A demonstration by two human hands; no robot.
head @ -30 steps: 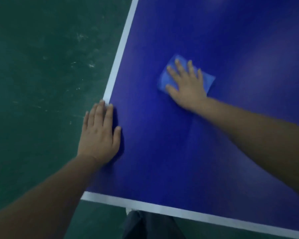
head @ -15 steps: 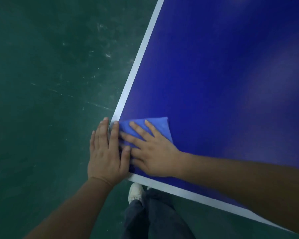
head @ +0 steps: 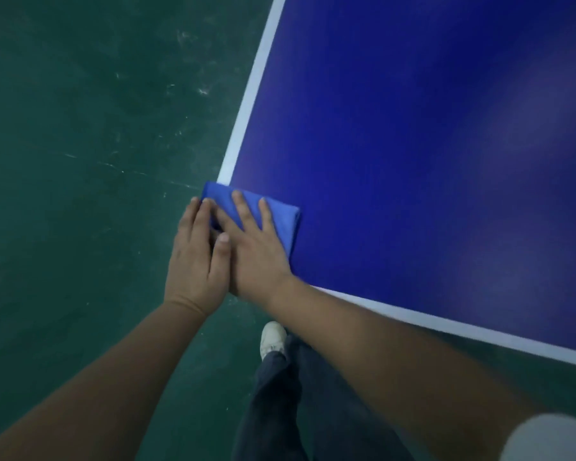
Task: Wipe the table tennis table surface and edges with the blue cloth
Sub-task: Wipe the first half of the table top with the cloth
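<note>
two hands at the table's (head: 413, 144) near corner: my right hand (head: 256, 254) presses flat, fingers spread, on the folded blue cloth (head: 280, 214) lying over the corner; my left hand (head: 197, 257) sits alongside it, fingers straight and together.

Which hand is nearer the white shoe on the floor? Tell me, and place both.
Right. The right hand, flat on the blue cloth at the table corner, lies almost directly above the white shoe in the view. The left hand sits beside it, further left.
</note>
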